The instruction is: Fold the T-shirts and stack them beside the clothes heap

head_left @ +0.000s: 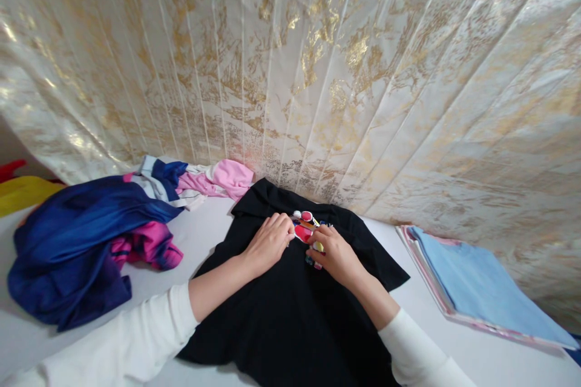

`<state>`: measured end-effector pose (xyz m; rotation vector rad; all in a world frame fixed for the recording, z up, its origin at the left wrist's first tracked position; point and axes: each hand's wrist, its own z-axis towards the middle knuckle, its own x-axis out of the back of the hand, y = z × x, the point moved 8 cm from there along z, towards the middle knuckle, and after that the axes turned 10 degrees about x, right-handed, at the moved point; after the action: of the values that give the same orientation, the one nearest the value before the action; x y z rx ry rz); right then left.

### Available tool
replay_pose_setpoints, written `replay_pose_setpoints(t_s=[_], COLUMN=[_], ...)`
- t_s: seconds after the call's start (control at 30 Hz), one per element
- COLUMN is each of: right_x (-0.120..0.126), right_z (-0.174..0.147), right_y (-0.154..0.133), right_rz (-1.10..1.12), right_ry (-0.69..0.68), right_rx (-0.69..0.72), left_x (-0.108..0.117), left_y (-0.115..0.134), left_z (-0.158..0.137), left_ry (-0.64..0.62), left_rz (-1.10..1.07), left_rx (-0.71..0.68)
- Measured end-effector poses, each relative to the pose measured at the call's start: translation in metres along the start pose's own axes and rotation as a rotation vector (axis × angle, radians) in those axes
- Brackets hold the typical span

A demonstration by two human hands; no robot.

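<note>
A black T-shirt (290, 308) lies spread on the white surface in front of me, with a small colourful print (303, 231) on its upper part. My left hand (270, 242) rests on the shirt at the left side of the print, fingers bent and closed on the fabric. On the print's right side, my right hand (334, 252) has its fingers curled and its thumb drawn in, pinching the cloth. Both hands partly cover the print, and the fingertips are partly hidden.
Crumpled dark blue and pink clothing (91, 236) is heaped at the left, with pink and white garments (218, 178) behind it. A folded stack topped by light blue cloth (481, 284) lies right. A white and gold curtain (290, 72) hangs along the back of the table (213, 217).
</note>
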<state>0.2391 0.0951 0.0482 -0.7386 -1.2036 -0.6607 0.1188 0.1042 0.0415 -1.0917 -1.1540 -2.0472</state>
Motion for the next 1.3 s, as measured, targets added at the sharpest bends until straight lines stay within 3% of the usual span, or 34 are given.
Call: replay_pose_setpoints(t_s=[0.27, 0.5, 0.77, 0.93, 1.1, 1.2, 1.3], right_x=[0.013, 0.001, 0.01, -0.005, -0.016, -0.007, 0.002], right_z=[0.007, 0.004, 0.01, 0.014, 0.021, 0.016, -0.007], right_y=[0.008, -0.001, 0.012, 0.026, 0.037, 0.027, -0.001], right_rz=[-0.054, -0.103, -0.118, -0.126, -0.1, -0.102, -0.131], right_ry=[-0.017, -0.091, -0.102, -0.125, -0.152, -0.12, -0.054], right_rx=[-0.04, -0.087, -0.177, -0.245, -0.22, -0.185, -0.154], left_x=[-0.006, -0.009, -0.015, -0.015, -0.014, -0.008, 0.007], left_y=[-0.004, -0.009, -0.014, -0.011, -0.009, -0.006, 0.006], left_z=[0.0, 0.0, 0.002, 0.001, 0.0, -0.001, -0.01], left_ry=[0.004, 0.019, -0.007, -0.034, -0.036, -0.028, -0.013], left_rz=[0.005, 0.022, 0.053, 0.079, 0.092, 0.088, 0.079], left_rx=[0.007, 0.038, 0.054, 0.039, 0.028, -0.001, -0.045])
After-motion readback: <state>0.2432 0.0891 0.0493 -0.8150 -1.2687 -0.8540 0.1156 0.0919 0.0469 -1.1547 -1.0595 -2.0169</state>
